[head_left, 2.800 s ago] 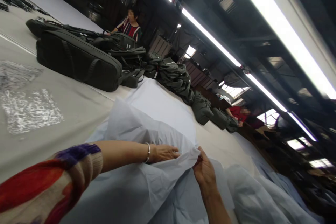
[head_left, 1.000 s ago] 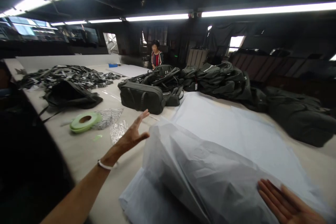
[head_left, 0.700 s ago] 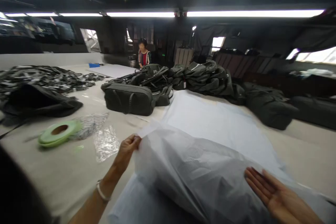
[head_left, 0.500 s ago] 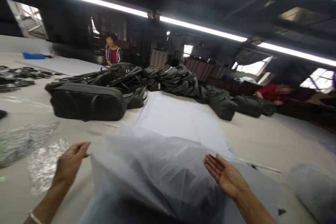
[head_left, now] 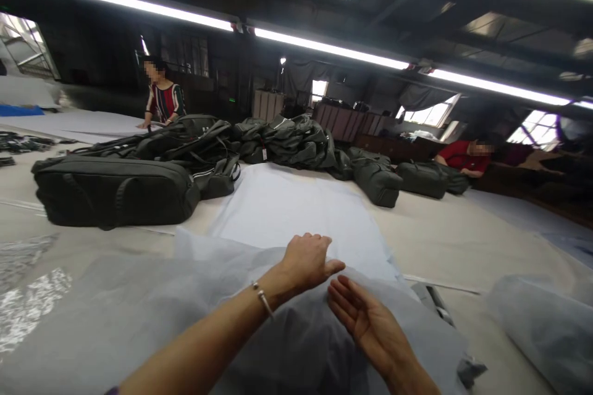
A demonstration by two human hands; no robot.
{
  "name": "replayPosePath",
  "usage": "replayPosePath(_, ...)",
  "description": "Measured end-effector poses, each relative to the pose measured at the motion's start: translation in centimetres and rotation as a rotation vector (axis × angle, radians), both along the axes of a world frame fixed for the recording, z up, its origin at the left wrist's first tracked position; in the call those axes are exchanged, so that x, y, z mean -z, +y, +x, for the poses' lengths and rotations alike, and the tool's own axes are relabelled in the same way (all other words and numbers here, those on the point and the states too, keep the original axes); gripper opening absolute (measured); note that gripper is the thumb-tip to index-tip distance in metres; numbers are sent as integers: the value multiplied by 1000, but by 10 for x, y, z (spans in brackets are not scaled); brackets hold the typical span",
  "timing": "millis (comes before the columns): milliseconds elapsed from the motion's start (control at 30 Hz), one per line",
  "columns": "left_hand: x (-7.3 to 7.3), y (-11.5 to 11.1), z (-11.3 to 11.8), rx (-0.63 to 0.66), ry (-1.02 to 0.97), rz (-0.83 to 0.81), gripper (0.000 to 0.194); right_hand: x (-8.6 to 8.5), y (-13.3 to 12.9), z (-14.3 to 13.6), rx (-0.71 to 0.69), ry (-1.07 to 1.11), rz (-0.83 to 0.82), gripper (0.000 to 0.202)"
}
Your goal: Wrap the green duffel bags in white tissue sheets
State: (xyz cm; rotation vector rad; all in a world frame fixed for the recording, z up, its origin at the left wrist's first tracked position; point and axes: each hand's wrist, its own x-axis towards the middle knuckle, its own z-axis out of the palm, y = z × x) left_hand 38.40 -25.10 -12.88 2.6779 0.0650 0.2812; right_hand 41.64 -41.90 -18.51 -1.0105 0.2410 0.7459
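A thin, translucent whitish sheet lies in front of me, draped over a dark bulky form that shows only dimly through it. My left hand reaches across to the middle, over the sheet's upper edge, with its thumb apart from the bent fingers and nothing visible in it. Just to its right is my right hand, palm turned inward, fingers extended, against the sheet's right part. Whether either palm presses on the sheet is hard to tell. Beyond both hands lies a stack of white sheets.
A dark green duffel bag stands at left, before a heap of similar bags. Another wrapped bundle sits at right, and a grey tool-like object lies nearer. Crinkled clear plastic is at left. Two people work across the table.
My left hand has moved from the sheet's left corner to the middle, close to my right hand. The sheet now spreads further left. The view has shifted slightly right.
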Motion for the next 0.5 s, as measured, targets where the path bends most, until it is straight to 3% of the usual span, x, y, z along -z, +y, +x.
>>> replayPosePath(67, 16, -10, 23, -4, 57, -5, 51, 2, -3, 1, -15, 8, 60, 47)
replayPosePath(167, 30, -16, 35, 24, 125, -1, 40, 5, -7, 3, -54, 19, 140, 49)
replayPosePath(367, 33, -14, 30, 15, 155, -225, 25, 7, -8, 9, -137, 6, 221, 46)
replayPosePath(500, 38, -15, 30, -42, 166, -125, 15, 0, -6, 2, -121, 25, 150, 50)
